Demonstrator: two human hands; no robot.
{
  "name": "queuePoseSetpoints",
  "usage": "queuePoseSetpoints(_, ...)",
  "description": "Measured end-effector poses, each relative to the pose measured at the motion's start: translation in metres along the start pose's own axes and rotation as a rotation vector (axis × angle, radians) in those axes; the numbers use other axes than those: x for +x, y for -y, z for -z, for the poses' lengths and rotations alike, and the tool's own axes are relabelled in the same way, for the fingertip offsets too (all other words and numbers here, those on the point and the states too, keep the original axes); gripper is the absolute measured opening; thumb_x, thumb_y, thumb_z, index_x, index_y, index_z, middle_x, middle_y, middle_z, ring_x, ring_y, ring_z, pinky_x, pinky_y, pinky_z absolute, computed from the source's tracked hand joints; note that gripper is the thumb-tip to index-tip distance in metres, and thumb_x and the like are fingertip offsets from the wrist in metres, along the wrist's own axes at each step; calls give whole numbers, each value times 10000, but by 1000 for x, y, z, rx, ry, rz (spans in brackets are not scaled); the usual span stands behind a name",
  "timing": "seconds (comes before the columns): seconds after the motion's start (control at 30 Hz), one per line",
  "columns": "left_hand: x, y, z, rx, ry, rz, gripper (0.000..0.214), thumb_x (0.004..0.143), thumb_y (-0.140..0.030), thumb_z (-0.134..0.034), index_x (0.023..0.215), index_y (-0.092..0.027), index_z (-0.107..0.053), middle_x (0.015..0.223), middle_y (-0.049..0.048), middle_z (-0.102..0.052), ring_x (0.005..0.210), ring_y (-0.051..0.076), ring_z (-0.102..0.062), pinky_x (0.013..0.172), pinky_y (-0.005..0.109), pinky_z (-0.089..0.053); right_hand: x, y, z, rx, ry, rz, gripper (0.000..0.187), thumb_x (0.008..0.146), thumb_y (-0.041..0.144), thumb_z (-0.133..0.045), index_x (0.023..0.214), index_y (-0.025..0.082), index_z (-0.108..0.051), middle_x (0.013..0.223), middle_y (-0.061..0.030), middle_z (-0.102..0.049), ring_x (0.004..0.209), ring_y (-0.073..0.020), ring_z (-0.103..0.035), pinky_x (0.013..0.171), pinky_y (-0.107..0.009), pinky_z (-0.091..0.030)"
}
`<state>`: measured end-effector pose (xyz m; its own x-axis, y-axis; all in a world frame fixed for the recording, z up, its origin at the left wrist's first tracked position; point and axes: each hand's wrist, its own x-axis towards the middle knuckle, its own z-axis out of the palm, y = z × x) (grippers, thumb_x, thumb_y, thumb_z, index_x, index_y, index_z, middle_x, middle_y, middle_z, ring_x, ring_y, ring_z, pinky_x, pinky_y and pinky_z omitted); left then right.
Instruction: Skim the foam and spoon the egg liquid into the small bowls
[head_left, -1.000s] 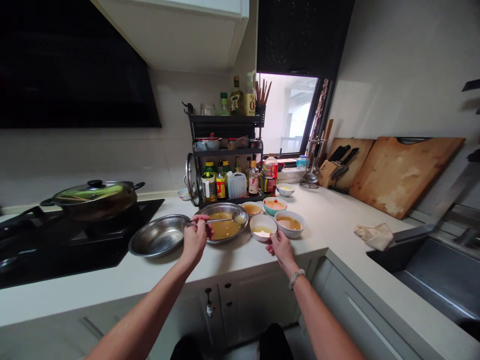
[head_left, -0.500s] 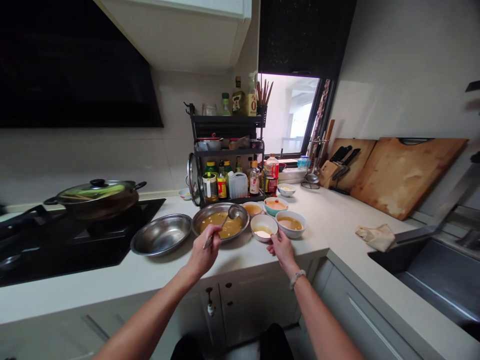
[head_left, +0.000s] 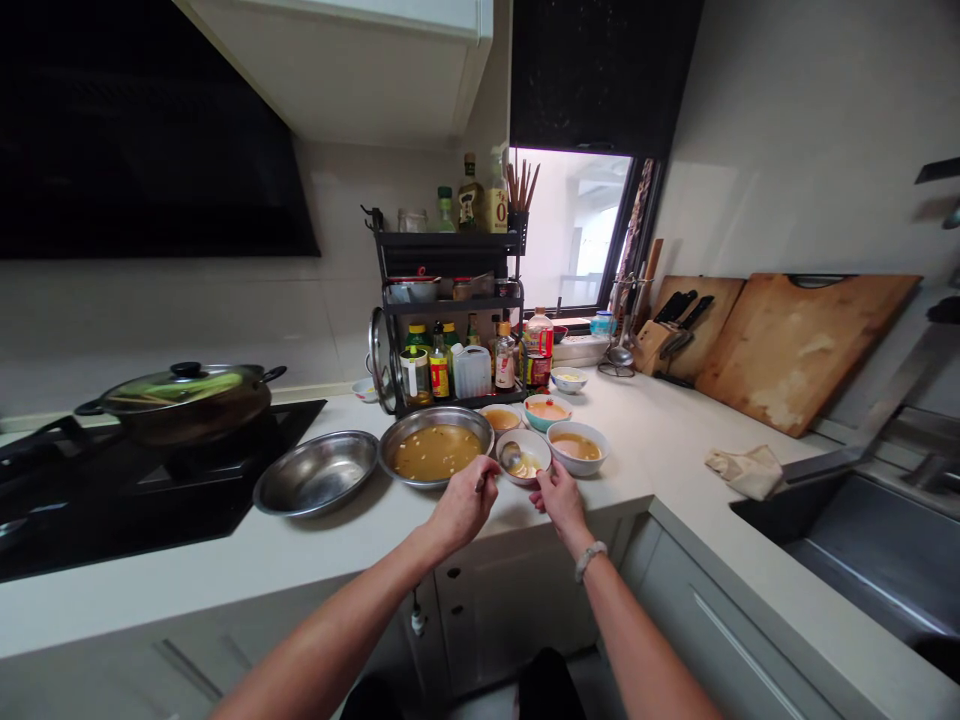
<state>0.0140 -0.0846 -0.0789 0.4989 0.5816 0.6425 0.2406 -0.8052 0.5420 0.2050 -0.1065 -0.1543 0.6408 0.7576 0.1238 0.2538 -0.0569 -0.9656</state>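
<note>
Single head-worn view, facing forward and down, near the table, hob at left edge, sink at right edge

Your white counter carries a steel basin, a second basin of brown liquid and, just right of it, a white bowl grouped closely with three other bowls. Behind stands your black rack; farther right, a knife block and crumpled cloth.

From my end, I counted two hands, one held spoon, two metal basins, six bowls on the worktop, one lidded pan and two chopping boards.
</note>
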Motion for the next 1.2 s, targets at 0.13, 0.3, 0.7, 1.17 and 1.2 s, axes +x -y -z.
queuePoseSetpoints(0.13,5,3,-5,-180,-63,216,137,852,-240,-406,853,-199,-537,542,-26,-566,439,128,-544,496,232,-431,1,-2,0,7,-3,6,365,840,316,-465,1165,173,-549,587,10,-658,407,-125,-601,357,-167,-410)
queuePoseSetpoints(0.3,14,18,-7,-547,-271,526,102,789,-286,-452,827,-199,-490,448,-60,-520,342,129,-482,361,212,-363,3,-6,-2,23,-3,17,384,836,304,-474,1191,171,-533,570,22,-647,404,-117,-600,361,-157,-406)
queuePoseSetpoints(0.7,23,8,20,-808,-443,630,177,679,-281,-501,820,-175,-492,453,-61,-523,353,117,-487,345,207,-377,4,-7,-1,-10,-14,12,355,837,314,-465,1153,172,-543,572,17,-649,411,-129,-610,352,-164,-406)
queuePoseSetpoints(1.17,-1,31,85,-381,-533,456,140,786,-297,-461,856,-189,-515,496,-54,-539,397,131,-525,404,227,-413,2,-4,-1,-6,-12,32,435,830,304,-462,1228,141,-529,608,-1,-658,423,-121,-617,380,-158,-419)
queuePoseSetpoints(1.2,-6,35,88,-281,-501,433,135,809,-292,-442,859,-192,-516,488,-53,-539,390,134,-519,408,230,-410,2,-4,-1,-9,-13,34,441,828,303,-461,1233,139,-526,601,1,-656,422,-124,-615,380,-161,-421)
